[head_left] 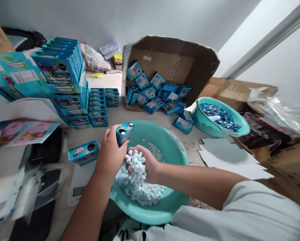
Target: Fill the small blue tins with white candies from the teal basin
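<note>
My left hand (112,147) grips a small blue candy box (123,134) above the left rim of a turquoise basin (175,177). The box's top faces up, with a round hole in it and white candy showing at the hole. My right hand (150,164) is cupped around a heap of pale white candies (137,164), just below and right of the box. More loose candies (147,194) lie in the basin. Left of my left hand, another blue box (83,152) with a round hole rests on a white scale (77,187).
Stacked blue boxes (62,73) stand at the back left. An open cardboard box (170,60) on its side holds several blue boxes. A smaller turquoise basin (202,115) with blue-and-silver pieces is at the right, near torn white cardboard (230,157).
</note>
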`<state>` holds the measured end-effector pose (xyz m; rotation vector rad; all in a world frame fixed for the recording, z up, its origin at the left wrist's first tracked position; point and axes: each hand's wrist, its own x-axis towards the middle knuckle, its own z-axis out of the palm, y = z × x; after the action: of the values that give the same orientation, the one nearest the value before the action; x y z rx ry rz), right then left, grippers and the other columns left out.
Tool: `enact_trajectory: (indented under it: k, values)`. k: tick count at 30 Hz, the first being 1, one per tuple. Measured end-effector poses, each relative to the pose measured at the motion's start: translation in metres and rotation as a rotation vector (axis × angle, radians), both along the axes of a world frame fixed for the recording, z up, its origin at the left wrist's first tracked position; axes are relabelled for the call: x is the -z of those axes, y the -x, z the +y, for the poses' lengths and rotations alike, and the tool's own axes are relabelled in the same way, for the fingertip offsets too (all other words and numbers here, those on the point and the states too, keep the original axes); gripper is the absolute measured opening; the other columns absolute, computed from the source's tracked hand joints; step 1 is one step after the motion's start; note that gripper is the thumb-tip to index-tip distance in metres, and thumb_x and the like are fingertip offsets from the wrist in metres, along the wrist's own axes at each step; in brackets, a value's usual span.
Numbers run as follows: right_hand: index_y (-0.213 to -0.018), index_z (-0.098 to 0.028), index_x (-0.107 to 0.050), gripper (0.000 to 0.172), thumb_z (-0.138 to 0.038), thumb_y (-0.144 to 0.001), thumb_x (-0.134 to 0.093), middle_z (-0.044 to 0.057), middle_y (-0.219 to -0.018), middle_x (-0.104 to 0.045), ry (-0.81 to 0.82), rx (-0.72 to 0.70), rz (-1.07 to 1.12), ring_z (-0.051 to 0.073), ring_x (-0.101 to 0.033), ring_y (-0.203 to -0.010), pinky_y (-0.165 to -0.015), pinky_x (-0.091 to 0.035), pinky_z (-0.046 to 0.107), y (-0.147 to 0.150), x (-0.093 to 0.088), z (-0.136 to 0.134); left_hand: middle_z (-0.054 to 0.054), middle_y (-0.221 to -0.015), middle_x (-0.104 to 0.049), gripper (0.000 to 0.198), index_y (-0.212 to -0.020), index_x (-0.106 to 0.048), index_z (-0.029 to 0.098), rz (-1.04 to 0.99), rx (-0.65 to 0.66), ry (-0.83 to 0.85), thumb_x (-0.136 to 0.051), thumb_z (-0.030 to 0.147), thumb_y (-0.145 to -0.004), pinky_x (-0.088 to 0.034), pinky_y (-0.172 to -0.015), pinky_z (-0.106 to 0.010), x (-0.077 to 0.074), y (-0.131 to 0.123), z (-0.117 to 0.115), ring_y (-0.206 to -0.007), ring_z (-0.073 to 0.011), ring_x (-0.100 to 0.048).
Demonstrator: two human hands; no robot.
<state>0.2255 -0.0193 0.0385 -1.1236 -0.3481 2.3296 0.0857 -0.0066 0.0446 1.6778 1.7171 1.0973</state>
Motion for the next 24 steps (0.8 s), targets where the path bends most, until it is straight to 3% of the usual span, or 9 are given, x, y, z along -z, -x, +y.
enact_trajectory:
  k: [3,7,12,16,24]
  values:
    - [-0.069,-0.02,-0.049,0.019,-0.03,-0.086,-0.05,-0.002,-0.056,-0.056,0.031,0.18,0.116,0.01,-0.048,-0.041,-0.041,-0.04,0.018,-0.008,-0.017,0.012,-0.011,-0.128,-0.063,0.047,-0.126,-0.057,0.025,0.028,0.055,0.052,-0.065,0.011,-0.082,-0.055,-0.094,-0.042,-0.003,0.0,-0.002,-0.116,-0.0306,-0.065]
    - [-0.071,-0.02,-0.049,0.018,-0.027,-0.087,-0.055,-0.002,-0.061,-0.057,0.023,0.382,0.267,0.009,-0.051,-0.046,-0.044,-0.044,0.016,-0.02,-0.032,0.028,-0.01,-0.126,-0.065,0.051,-0.125,-0.061,0.026,0.136,0.135,0.118,-0.064,0.006,-0.079,-0.055,-0.09,-0.043,-0.005,-0.001,-0.004,-0.113,-0.0329,-0.066]
    - [-0.068,-0.02,-0.05,0.024,-0.028,-0.091,-0.053,-0.001,-0.063,-0.057,-0.093,0.548,0.355,0.01,-0.056,-0.053,-0.049,-0.05,0.018,-0.03,-0.042,0.035,-0.007,-0.118,-0.068,0.046,-0.119,-0.065,0.026,0.131,0.51,0.148,-0.059,0.004,-0.079,-0.053,-0.097,-0.043,-0.003,0.0,-0.006,-0.112,-0.0296,-0.066]
    - [-0.067,-0.02,-0.052,0.026,-0.026,-0.092,-0.051,-0.001,-0.068,-0.06,-0.285,0.582,0.358,0.01,-0.059,-0.06,-0.057,-0.054,0.019,-0.033,-0.046,0.032,-0.007,-0.122,-0.069,0.046,-0.124,-0.065,0.026,0.062,0.75,0.172,-0.061,0.011,-0.08,-0.051,-0.1,-0.041,-0.001,0.0,-0.01,-0.116,-0.0288,-0.064]
    - [-0.067,-0.022,-0.055,0.026,-0.033,-0.09,-0.056,-0.002,-0.071,-0.058,-0.518,0.485,0.296,0.012,-0.058,-0.067,-0.064,-0.054,0.024,-0.031,-0.045,0.026,-0.006,-0.118,-0.07,0.046,-0.126,-0.063,0.027,0.043,0.751,0.112,-0.062,0.016,-0.081,-0.054,-0.09,-0.04,0.003,-0.002,-0.009,-0.112,-0.0298,-0.066]
